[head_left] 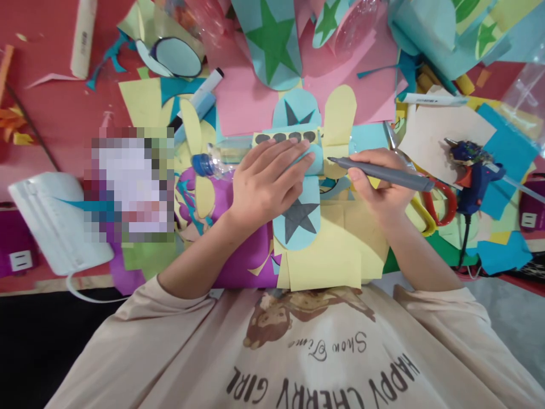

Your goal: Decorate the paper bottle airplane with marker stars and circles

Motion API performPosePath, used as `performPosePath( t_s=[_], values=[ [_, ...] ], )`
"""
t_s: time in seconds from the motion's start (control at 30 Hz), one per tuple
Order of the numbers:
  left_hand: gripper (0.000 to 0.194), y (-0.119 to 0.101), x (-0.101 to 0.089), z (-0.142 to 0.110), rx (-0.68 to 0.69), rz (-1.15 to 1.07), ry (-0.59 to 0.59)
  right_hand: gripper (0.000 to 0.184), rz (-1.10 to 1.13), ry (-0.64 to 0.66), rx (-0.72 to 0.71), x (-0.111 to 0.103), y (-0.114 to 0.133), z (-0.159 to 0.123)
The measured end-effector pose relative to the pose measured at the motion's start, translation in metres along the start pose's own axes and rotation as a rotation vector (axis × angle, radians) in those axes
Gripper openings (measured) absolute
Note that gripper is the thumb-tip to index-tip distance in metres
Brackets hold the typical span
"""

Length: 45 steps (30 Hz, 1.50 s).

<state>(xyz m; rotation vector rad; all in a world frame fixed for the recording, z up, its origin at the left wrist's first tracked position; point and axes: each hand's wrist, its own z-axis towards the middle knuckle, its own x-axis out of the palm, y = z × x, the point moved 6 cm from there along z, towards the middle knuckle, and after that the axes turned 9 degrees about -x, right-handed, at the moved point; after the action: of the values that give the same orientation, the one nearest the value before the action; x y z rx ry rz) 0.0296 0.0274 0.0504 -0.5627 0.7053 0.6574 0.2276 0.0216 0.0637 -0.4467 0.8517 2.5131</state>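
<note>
My left hand [266, 182] lies flat, fingers stretched out, pressing down a light blue paper strip [298, 221] with a dark star on it, over a plastic bottle [217, 162] with a blue cap. My right hand [381, 184] is closed around a grey marker [383, 175], held level with its tip pointing left towards the yellow paper piece [338, 113] beside my left fingertips. A yellow strip with dark ovals [285, 137] sits just above my left fingers. Yellow sheets [332, 255] and purple paper [242, 261] lie beneath.
Coloured paper scraps cover the red table [51, 113]. A blue glue gun [474, 176] and red and yellow scissors [430, 210] lie right of my right hand. A white marker [200, 96] and glue stick [83, 37] lie farther back. A white mask [51, 224] sits at left.
</note>
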Motion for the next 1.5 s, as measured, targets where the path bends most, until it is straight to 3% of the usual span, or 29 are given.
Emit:
performPosePath(
  t_s=[0.2, 0.4, 0.57, 0.7, 0.9, 1.3, 1.5],
  values=[
    [0.036, 0.012, 0.013, -0.006, -0.152, -0.139, 0.191, 0.014, -0.010, 0.018, -0.026, 0.004, -0.001, -0.002],
    [0.039, 0.009, 0.008, -0.006, -0.058, -0.086, 0.090, 0.012, -0.024, 0.022, -0.024, 0.004, -0.001, -0.001],
    [0.038, 0.008, 0.009, -0.005, -0.058, -0.064, 0.118, 0.013, -0.035, 0.026, -0.043, 0.005, 0.000, -0.001],
    [0.037, 0.006, 0.006, -0.005, -0.052, -0.065, 0.064, 0.014, -0.027, 0.024, -0.045, 0.007, -0.001, -0.002],
    [0.037, 0.011, 0.013, -0.007, -0.132, -0.103, 0.183, 0.011, -0.032, 0.018, 0.004, 0.005, -0.004, -0.005],
    [0.036, 0.009, 0.007, -0.005, -0.075, -0.065, 0.123, 0.008, -0.026, -0.040, 0.003, -0.001, -0.005, -0.002],
    [0.036, 0.011, 0.011, -0.005, -0.128, -0.061, 0.177, 0.011, -0.074, -0.050, 0.021, -0.005, -0.006, -0.003]
  ],
)
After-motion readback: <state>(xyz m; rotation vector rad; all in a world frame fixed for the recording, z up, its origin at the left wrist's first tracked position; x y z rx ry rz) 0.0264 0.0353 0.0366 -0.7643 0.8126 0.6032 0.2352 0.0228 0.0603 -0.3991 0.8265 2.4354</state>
